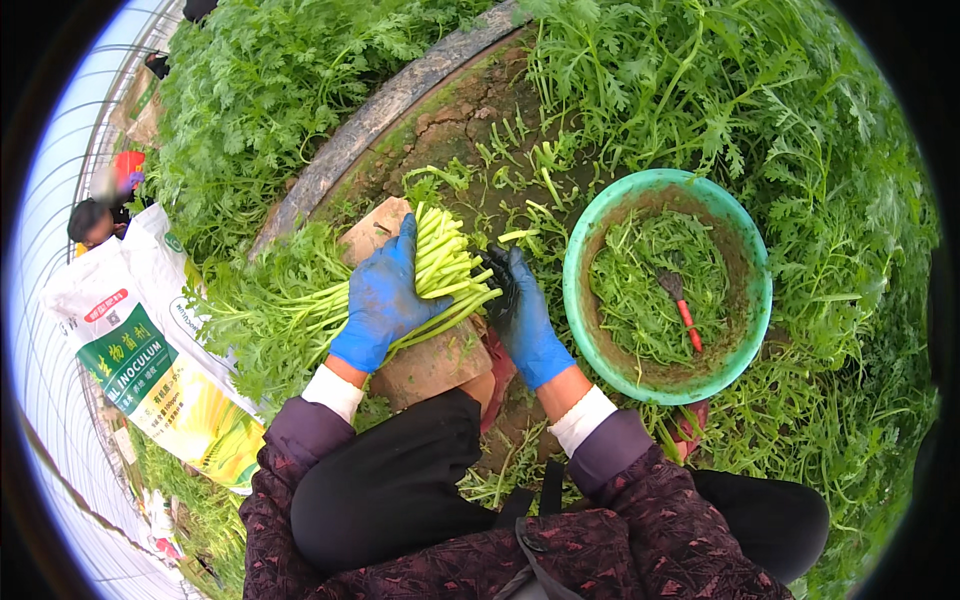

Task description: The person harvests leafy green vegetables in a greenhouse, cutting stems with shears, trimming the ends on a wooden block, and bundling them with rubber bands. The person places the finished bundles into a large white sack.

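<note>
My left hand (390, 296), in a blue glove, is closed over a bundle of leafy green stalks (442, 259). The bundle lies on a small wooden board (446, 364), leaves to the left, cut pale ends to the right. My right hand (521, 311), gloved in blue with dark, dirty fingertips, is at the cut ends with its palm turned towards them; whether it holds anything is hidden. Right of it stands a green plastic basin (576, 277) with loose leaves (630, 255) inside. A tool with a red handle (688, 326) and dark, worn end lies on those leaves.
Leafy plants (720, 82) grow on both sides. A grey strip (390, 97) edges the bare soil (457, 112), where cut stalks lie. A printed white sack (150, 330) stands at the left; beyond it, a person (94, 225) is partly visible under the greenhouse frame.
</note>
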A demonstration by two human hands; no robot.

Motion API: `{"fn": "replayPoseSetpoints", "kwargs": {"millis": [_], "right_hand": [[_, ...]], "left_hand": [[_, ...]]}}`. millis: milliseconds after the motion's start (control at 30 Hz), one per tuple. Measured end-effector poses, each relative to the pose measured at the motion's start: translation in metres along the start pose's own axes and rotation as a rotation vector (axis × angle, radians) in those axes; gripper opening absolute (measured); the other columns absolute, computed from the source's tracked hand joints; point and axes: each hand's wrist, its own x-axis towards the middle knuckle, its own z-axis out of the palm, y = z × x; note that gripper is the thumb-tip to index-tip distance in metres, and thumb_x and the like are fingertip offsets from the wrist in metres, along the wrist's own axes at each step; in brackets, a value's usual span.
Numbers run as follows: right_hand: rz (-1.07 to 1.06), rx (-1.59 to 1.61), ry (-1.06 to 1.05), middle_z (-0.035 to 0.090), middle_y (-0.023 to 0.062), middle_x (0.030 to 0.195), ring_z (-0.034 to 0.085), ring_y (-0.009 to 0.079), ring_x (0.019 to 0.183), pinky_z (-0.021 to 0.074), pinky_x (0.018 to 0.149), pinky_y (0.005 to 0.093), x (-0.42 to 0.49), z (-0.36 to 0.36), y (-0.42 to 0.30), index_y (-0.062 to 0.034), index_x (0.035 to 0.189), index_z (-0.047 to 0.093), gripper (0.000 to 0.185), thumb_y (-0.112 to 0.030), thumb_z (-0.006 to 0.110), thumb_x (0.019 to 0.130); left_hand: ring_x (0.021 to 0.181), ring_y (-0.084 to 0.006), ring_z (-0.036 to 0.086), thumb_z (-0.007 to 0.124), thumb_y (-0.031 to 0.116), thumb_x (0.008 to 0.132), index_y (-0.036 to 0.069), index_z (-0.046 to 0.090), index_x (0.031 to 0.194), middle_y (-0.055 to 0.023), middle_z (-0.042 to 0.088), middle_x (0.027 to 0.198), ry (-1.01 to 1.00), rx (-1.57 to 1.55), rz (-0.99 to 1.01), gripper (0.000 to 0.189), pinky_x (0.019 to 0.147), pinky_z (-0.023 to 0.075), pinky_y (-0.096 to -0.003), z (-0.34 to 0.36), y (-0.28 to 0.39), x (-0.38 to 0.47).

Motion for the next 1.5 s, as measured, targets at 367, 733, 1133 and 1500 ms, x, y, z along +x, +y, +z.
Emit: {"fn": "replayPoseSetpoints", "kwargs": {"millis": [367,733,1133,1500], "right_hand": [[0.285,0.433,0.252,0.062,0.0168,0.116,0.060,0.0306,0.105,0.0456,0.098,0.0418,0.018,0.060,-0.007,0.0010,0.118,0.058,0.063,-0.056,0.047,0.093],[0.139,0.068,0.021,0.059,0.0129,0.123,0.058,0.0251,0.109,0.0438,0.098,0.0380,0.010,0.042,-0.013,0.0008,0.127,0.052,0.069,-0.059,0.043,0.095],[-0.606,-1.357,-0.083,0.042,0.0310,0.135,0.046,0.0426,0.123,0.0374,0.104,0.0448,-0.004,0.039,-0.007,0.0066,0.141,0.028,0.079,-0.031,0.068,0.084],[-0.464,-1.187,-0.165,0.034,0.0259,0.146,0.035,0.0358,0.136,0.0283,0.111,0.0390,0.006,0.021,-0.007,0.0050,0.144,0.027,0.075,-0.035,0.062,0.091]], "left_hand": [[0.117,-0.0393,0.052,0.087,0.051,0.046,-0.011,0.017,0.145,-0.0267,0.048,0.131,-0.052,-0.047,0.138,0.135,0.099,0.0428,-0.0405,-0.006,-0.003,-0.004],[0.102,-0.0366,0.061,0.088,0.036,0.051,-0.006,0.027,0.143,-0.0224,0.059,0.114,0.106,-0.038,0.049,0.118,0.086,0.0500,-0.0410,0.005,0.002,-0.002],[0.101,-0.0382,0.058,0.083,0.035,0.057,-0.003,0.015,0.148,-0.0250,0.053,0.115,0.104,-0.099,0.090,0.119,0.086,0.0489,-0.0432,-0.006,0.009,-0.005],[0.115,-0.0369,0.056,0.085,0.042,0.053,-0.009,0.028,0.141,-0.0267,0.050,0.129,-0.003,0.000,-0.030,0.116,0.095,0.0470,-0.0402,0.003,-0.001,0.004]]}}
